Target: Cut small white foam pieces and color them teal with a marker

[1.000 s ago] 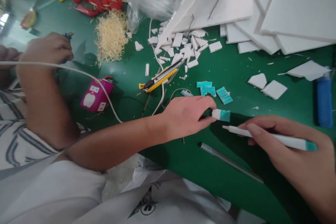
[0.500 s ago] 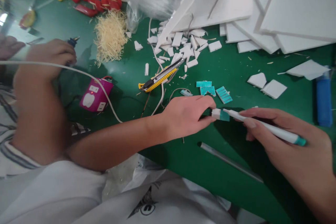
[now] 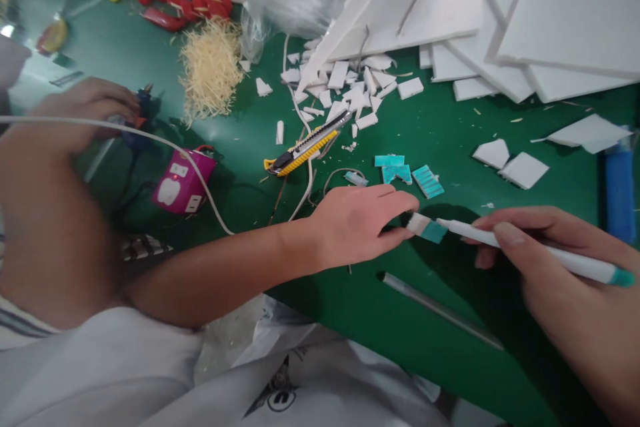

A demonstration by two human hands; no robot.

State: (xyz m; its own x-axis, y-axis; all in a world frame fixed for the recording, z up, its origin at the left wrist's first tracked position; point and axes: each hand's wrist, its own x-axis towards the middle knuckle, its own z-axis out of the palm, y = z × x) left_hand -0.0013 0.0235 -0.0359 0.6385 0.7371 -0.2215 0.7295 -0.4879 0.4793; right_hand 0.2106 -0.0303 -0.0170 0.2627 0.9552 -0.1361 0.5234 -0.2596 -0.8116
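Note:
Between thumb and finger, my left hand (image 3: 357, 223) pinches a small white foam piece (image 3: 428, 227) whose right part is coloured teal. My right hand (image 3: 560, 253) grips a white marker (image 3: 545, 252) with a teal end, its tip at or very near the coloured edge of the piece. Just above my left hand lie several teal-coloured foam pieces (image 3: 427, 181). A yellow utility knife (image 3: 307, 147) rests to their left, and a thin grey tube (image 3: 440, 310) lies on the green table below my hands.
White foam scraps (image 3: 355, 90) and foam boards (image 3: 575, 33) fill the back. A co-worker's hand (image 3: 95, 103) is at the left, near a purple power block (image 3: 183, 180). A white cable (image 3: 165, 140) crosses there. A blue object (image 3: 619, 190) sits at the right edge.
Both hands have shifted slightly right and the foam piece is tilted more. The marker has moved right and slightly down. The co-worker's hand at the left has moved to the left.

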